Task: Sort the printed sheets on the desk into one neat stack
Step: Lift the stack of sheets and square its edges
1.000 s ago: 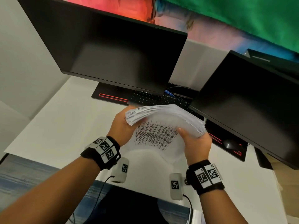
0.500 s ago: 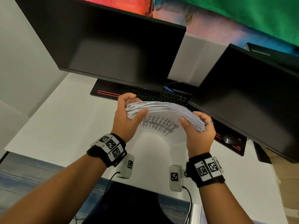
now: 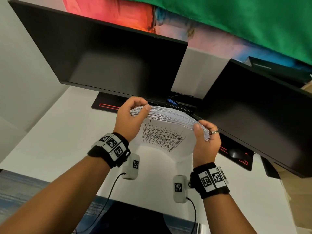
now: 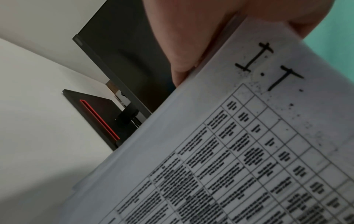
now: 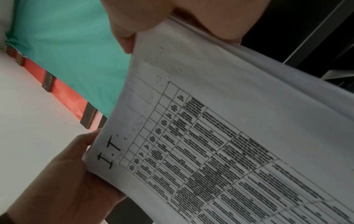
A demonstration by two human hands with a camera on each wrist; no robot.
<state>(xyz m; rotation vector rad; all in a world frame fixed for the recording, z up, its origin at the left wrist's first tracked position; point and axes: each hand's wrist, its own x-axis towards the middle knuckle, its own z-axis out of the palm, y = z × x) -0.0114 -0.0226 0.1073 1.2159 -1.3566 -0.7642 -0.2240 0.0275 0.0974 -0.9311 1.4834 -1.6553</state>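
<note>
Here, at the far left, bare white desk [image 3: 50, 132] is seen, and above it the left monitor [image 3: 104, 59] is hung over a black base with a red stripe [image 4: 99, 119]. Next, the left hand [image 3: 130, 119] is raised above the desk, with its thumb pressed onto the near face of the sheaf and its fingers curled over the far edge, so that the left end of the printed sheets [image 3: 168, 125] is pinched. The sheets are held in the air between both hands, clear of the desk, and are bowed upward in the middle. A printed table [image 4: 249, 151] is shown on the nearest page, hanging toward the person. The bend is probably kept so that the pages can slip against one another and be jogged level; the left edge is seen to be slightly fanned, so the squaring is judged unfinished. Further right, the right hand [image 3: 205, 139] is closed on the other end in the same way, thumb in front, ringed fingers behind. Beyond it, the right monitor [image 3: 253, 115] and a mouse [image 3: 235, 153] on a dark mat are seen.
</note>
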